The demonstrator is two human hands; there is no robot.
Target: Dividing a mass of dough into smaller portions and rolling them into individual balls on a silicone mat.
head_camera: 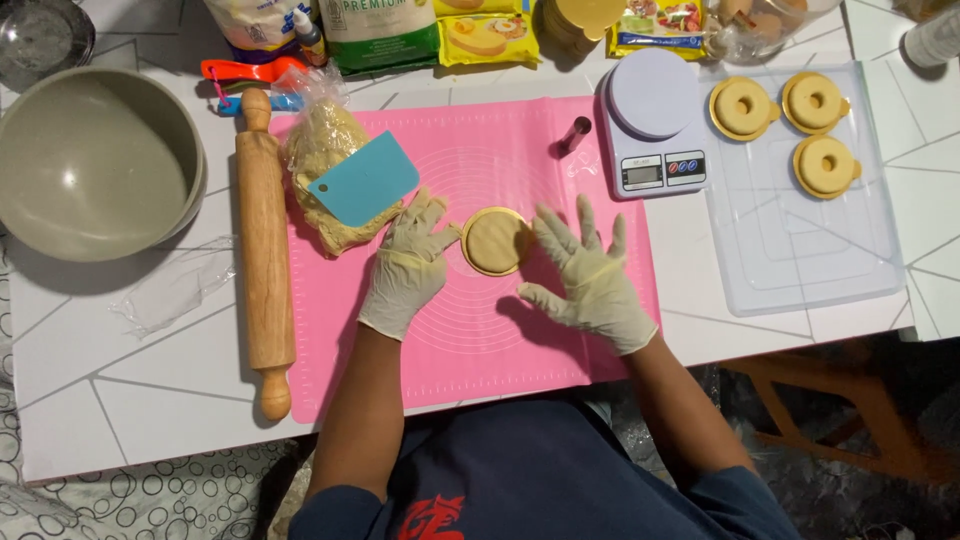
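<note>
pressing in from both sides, your left hand (408,262) and right hand (590,275) sit flat on the pink mat (480,340), gloved fingers spread apart and clamped on nothing, fingertips just touching the rim of the round mould (496,241). that mould is the landmark here: a yellow ring packed with smooth, tan dough, lying near the middle of the mat between your two hands.

risk to watch, as a judgement: nothing grips the ring, so an uneven push from one side could slide it across the slick silicone or tilt it and smear the dough edge. thin latex gloves may also stick to soft dough and pull the surface up.

left of the mould lies a crumbly dough lump in a crinkled clear bag (325,165), with a smooth teal scraper (365,180) resting on it. further left is the long wooden rolling pin (264,250), then a wide matte grey bowl (95,165). up and right of the mould stands a small metal cutter tube (573,136), then a digital kitchen scale (655,135) with a round platform. well right, three filled ring moulds (815,135) rest on a clear plastic tray (800,260).
</note>
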